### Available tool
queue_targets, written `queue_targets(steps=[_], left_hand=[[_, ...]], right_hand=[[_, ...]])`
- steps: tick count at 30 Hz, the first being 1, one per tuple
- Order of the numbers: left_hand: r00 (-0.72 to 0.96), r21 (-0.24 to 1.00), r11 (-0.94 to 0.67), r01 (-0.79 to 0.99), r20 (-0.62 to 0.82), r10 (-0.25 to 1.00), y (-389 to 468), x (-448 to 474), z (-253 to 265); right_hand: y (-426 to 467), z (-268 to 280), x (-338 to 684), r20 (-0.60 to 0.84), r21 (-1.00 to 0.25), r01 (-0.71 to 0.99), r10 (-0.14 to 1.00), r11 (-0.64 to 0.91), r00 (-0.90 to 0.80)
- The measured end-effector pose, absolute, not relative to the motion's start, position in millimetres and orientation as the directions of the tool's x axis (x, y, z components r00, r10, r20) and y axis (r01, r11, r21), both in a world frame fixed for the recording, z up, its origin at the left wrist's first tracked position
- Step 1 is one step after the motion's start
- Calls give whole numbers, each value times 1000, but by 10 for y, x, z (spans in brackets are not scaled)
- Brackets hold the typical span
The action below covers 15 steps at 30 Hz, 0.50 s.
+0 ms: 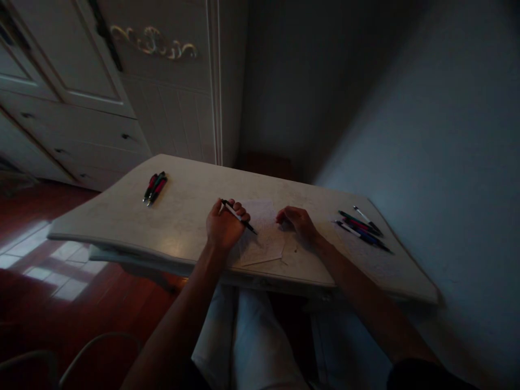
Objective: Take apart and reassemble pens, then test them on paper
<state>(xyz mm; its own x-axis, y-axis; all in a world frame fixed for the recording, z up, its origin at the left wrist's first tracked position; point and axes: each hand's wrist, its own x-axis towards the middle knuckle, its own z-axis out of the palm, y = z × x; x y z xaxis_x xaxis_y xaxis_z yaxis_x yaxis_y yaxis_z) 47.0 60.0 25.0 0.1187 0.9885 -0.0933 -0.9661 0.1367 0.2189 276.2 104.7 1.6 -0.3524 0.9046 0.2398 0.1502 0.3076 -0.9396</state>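
One pen (236,214) in the left hand (225,226), over a sheet (266,241)

Take the sheet as the middle of the dial, with 12 away from the person. It lies on the pale table (195,187), near the 6 o'clock edge, and bears faint marks too dim to read. The left hand is between 9 and 10, its fingers curled and closed on the pen, which is white in the barrel and black at both ends. The pen slants across the fingers, its lower end pointing between 4 and 5, over the sheet; whether that end touches paper, I cannot tell. The right hand (299,220) is at 2, beside the sheet, fingers bent inward; whether they grip anything, I cannot tell.

At 10, well apart from the hands, lies a bunch (155,188) of red, green and black pens. At 3 lies a pile (363,228) of pens in green, red, blue and white, with one white-and-black pen just beside it at the pile's own 1 o'clock. A second sheet (371,261) lies just below the pile.

A cabinet (179,114) with gold trim stands toward 11, a wall (447,162) rises at 2, and the person's legs (254,341) are at 6.
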Motion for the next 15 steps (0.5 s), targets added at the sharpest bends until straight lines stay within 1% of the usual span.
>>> queue_targets(steps=[6, 11, 15], left_hand=[[181, 296, 194, -935, -71, 981, 585, 538, 305], [304, 295, 314, -902, -82, 949, 568, 539, 291], [341, 309, 346, -886, -74, 937, 563, 492, 276]], right_hand=[[1024, 82, 2725, 307, -901, 166, 860, 400, -408], [983, 121, 2682, 301, -880, 210, 841, 427, -449], [993, 102, 2686, 300, -881, 195, 829, 431, -472]])
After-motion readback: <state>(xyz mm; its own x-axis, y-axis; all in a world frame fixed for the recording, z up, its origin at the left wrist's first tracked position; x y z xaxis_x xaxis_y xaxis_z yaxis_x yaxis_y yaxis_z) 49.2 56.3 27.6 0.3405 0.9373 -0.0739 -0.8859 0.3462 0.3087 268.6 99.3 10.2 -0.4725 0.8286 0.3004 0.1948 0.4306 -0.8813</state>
